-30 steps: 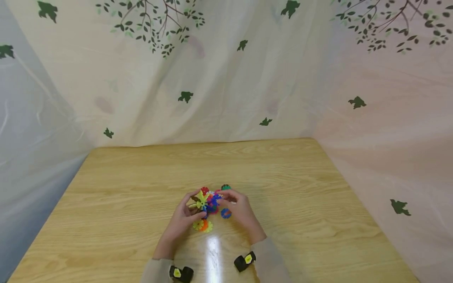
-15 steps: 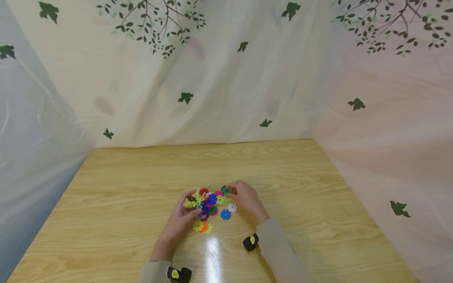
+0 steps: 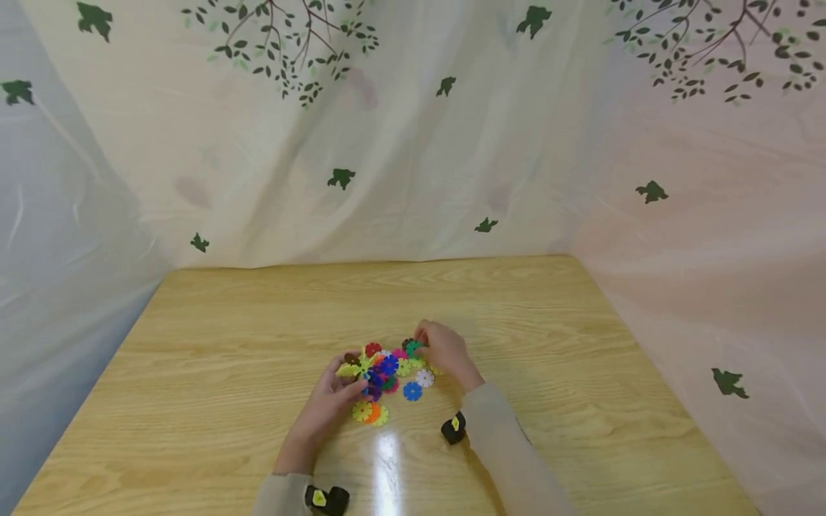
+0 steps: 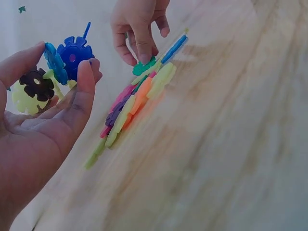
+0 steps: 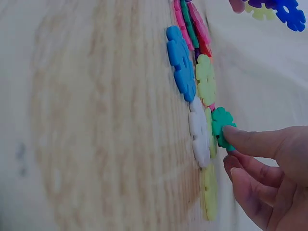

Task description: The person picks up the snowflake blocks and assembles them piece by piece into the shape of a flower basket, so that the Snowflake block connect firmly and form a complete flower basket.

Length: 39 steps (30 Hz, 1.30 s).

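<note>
My left hand [image 3: 325, 401] holds a small cluster of interlocking snowflake discs [image 4: 72, 53] between thumb and fingers, raised over the table. Yellow, dark brown, light blue and dark blue discs show in it. To the right, my right hand [image 3: 445, 351] pinches a green snowflake disc [image 5: 221, 124] by its edge, thumb on its face. Loose discs lie flat around and below. A white disc [image 5: 198, 132] and a blue disc [image 5: 182, 65] are nearest the right hand, beside pale yellow ones. In the head view, part of the cluster overlaps the loose discs behind it.
The discs lie on a wood-grain table [image 3: 258, 322]. Nearer me sit yellow discs [image 3: 362, 411] and an orange disc [image 3: 373, 413]; a red disc [image 3: 373, 349] lies farther back. A pale curtain [image 3: 400, 143] printed with leaves and birds hangs behind the table and at both sides.
My right hand has left the cluster and moved right and away from me to the green disc, which it now pinches. The left hand stays nearly in place, still holding the cluster.
</note>
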Motion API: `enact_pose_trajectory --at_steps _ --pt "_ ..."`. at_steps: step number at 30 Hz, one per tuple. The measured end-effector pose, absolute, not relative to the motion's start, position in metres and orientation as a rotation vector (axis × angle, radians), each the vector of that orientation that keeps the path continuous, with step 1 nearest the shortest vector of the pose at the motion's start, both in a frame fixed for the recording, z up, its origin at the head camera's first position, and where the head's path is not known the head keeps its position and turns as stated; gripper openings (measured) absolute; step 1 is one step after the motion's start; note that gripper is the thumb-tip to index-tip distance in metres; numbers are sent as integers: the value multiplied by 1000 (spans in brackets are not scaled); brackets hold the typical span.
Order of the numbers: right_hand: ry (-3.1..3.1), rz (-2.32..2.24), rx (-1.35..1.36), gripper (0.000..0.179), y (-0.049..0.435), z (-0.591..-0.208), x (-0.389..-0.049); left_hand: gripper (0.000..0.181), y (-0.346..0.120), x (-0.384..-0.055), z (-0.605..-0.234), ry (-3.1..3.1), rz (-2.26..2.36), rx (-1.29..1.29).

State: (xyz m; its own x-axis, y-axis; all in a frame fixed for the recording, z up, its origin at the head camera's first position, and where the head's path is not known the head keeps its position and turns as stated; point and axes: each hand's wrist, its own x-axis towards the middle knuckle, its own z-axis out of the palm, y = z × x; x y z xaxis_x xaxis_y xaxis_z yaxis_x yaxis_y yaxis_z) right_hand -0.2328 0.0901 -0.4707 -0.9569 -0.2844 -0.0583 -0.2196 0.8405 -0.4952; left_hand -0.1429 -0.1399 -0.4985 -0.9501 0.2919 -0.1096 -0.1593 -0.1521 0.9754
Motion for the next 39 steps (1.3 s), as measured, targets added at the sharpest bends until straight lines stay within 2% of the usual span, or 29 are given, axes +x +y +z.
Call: enact_pose_trajectory --at_steps 6,12,16,19,28,39 --pt "2726 -1186 -331 7 96 -476 -229 59 -141 -141 -498 1776 2202 144" --pt "2455 -1537 -221 16 95 -468 -216 62 -139 -141 -497 1739 2213 137" --pt "2367 -1671 -229 21 90 -462 -206 57 -136 -140 -497 1797 2184 28" --pt "2329 -1714 -244 23 86 -460 -200 52 -135 -140 -497 1836 2152 -31" --pt "2327 -1692 -320 23 81 -450 -187 36 -136 -141 -501 1779 2170 100" --pt "2468 -1623 -328 18 77 -459 -186 47 -133 -140 -503 1829 2162 102"
